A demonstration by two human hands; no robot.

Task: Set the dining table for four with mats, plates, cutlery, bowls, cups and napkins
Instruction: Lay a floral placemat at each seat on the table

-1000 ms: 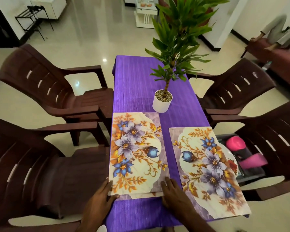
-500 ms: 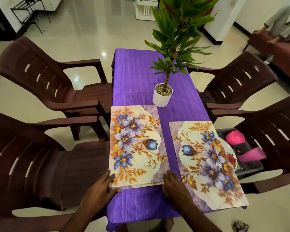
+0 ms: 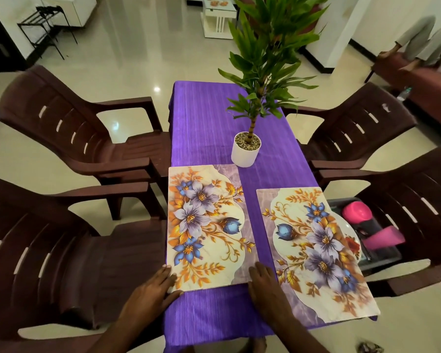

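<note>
Head view: two glossy rectangular floral mats, left mat (image 3: 206, 225) and right mat (image 3: 313, 248), lie flat on the ribbed purple tabletop (image 3: 201, 128). The left hand (image 3: 153, 291) and right hand (image 3: 265, 289) press straight fingers on the left mat's near corners. Brown slatted plastic chairs (image 3: 69, 128) stand on shiny pale tile floor (image 3: 127, 54).

Beyond the potted plant (image 3: 246, 151), the purple tablecloth (image 3: 201, 118) lies bare to the table's far end, open to a reaching hand. Nearer than the plant, two floral mats (image 3: 206, 225) (image 3: 313, 250) cover most of the cloth, leaving a bare strip between them. Brown armchairs (image 3: 82, 138) (image 3: 362, 133) crowd both sides of the plant.
</note>
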